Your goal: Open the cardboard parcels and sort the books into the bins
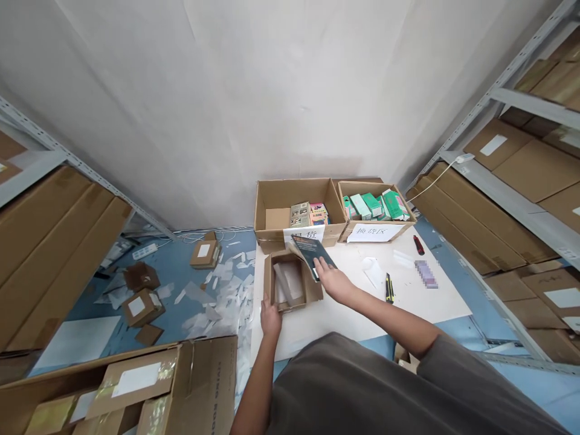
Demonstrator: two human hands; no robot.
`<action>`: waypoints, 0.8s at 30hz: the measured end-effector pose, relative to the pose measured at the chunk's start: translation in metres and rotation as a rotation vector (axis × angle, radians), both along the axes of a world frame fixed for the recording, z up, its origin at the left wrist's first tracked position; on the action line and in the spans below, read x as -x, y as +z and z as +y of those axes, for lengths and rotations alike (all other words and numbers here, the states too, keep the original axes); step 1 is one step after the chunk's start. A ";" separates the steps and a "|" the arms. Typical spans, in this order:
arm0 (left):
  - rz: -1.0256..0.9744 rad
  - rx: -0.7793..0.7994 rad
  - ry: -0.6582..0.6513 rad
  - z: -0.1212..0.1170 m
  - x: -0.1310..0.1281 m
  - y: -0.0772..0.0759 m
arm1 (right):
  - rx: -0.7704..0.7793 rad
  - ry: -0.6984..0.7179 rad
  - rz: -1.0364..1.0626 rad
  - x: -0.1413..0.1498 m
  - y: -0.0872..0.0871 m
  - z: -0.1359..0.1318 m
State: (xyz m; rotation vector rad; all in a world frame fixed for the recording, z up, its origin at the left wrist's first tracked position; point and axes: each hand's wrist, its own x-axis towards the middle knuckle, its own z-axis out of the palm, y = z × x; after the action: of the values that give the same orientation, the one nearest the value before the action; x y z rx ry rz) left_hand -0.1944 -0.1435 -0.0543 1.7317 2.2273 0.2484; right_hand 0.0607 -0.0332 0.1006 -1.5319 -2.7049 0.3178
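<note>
A white board (362, 314) is laid on the blue floor as a work surface. At its far edge two open cartons are set side by side against the wall: the left carton (272, 208) holds a few small printed packs, and the right carton (399, 193) is filled with green and white packs; a paper label is hung on the front of each. To the right of the hands, a yellow-and-black utility knife (388, 287), a red-handled tool (418, 244) and a crumpled piece of white paper (373, 270) are seen lying on the board. Paper scraps and small sealed parcels (142, 305) are scattered over the floor to the left. Metal shelving loaded with cartons is stood on both sides.

A small open cardboard box (292, 284) is placed near the board's left edge, directly in front of the left carton. Its near left corner is gripped by the left hand (270, 317), fingers curled against the wall. The right hand (333, 279) is reached forward with the arm extended, and a dark booklet (312, 251) is pinched between its fingers and thumb, tilted over the box's right flap.
</note>
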 end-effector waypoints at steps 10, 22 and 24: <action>0.087 -0.041 -0.103 -0.014 0.051 0.002 | 0.177 -0.370 -0.095 -0.082 -0.111 -0.019; 0.160 -0.150 0.034 -0.050 -0.040 0.061 | 0.548 -0.348 -0.115 -0.118 -0.205 -0.059; 0.089 -0.182 -0.016 -0.045 -0.068 0.063 | 0.525 -0.353 -0.059 -0.133 -0.197 -0.055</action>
State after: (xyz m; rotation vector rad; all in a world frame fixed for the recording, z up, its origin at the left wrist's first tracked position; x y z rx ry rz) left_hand -0.1266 -0.1886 0.0085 1.8865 2.3160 0.3881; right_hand 0.1937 -0.0878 -0.0963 -2.1252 -2.4336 1.0407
